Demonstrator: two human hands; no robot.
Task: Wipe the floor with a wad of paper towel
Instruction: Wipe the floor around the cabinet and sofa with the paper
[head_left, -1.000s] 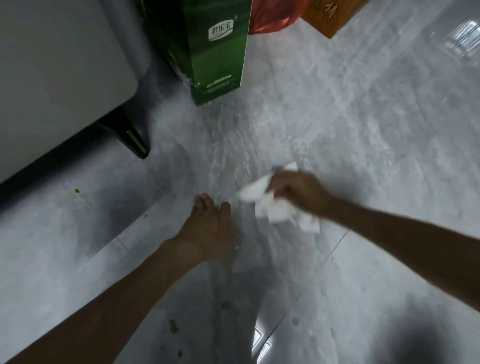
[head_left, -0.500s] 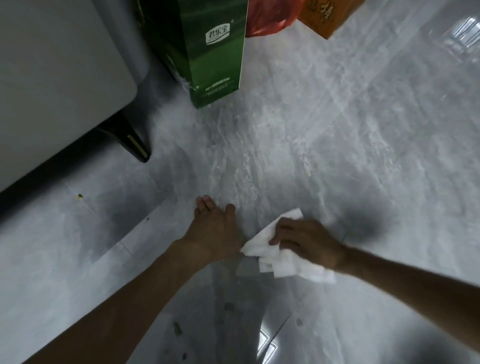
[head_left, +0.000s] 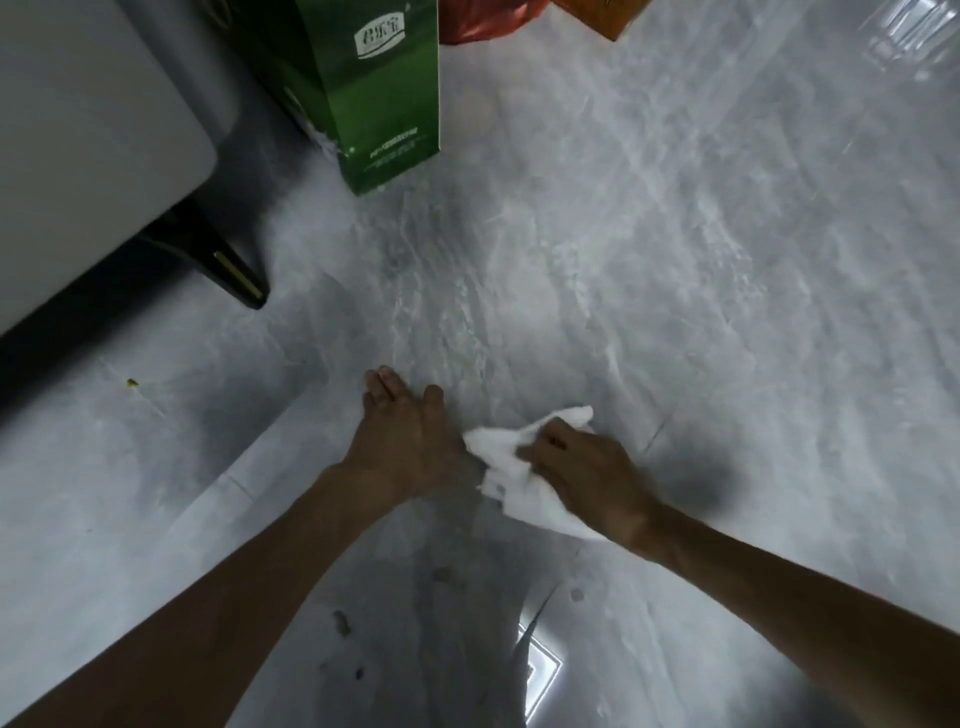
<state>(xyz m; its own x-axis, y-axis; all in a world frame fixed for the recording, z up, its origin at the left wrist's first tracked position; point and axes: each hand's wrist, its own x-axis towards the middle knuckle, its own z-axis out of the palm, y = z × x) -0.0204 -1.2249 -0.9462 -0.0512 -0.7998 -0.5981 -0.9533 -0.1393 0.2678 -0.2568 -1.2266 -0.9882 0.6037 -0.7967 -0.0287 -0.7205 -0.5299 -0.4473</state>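
Furniture fills the 10 o'clock corner: a pale grey upholstered piece (head_left: 78, 135) raised off the floor on a black tapered leg (head_left: 228, 262) with a small brass-coloured tip. Below it, at about 9 o'clock, a tiny yellow-green speck (head_left: 131, 383) lies on the grey marbled floor (head_left: 675, 260), close to a tile joint. At 12 o'clock a tall green carton (head_left: 374, 88) with a white logo stands upright on the floor, and behind it, toward 1 o'clock, a red plastic bag (head_left: 483, 21) and the corner of an orange box (head_left: 608, 15) run off the top edge. Near the centre the left hand (head_left: 405, 441) lies palm down and flat on the floor, its fingers released and stretched toward 12 o'clock, holding nothing. Just beside it, at its 3 o'clock, the wad of paper towel (head_left: 511, 467) is pressed onto the floor, its white crumpled edge touching or nearly touching the left hand's thumb side; which one I cannot tell. The right hand (head_left: 587, 478) bears down on the wad from above, fingers (head_left: 545, 441) curled and clenched into the paper, with loose white corners sticking out toward 12 o'clock and 5 o'clock. Dark smudges (head_left: 343, 623) mark the floor at 6 o'clock between the forearms, beside a bright window reflection (head_left: 540, 670).
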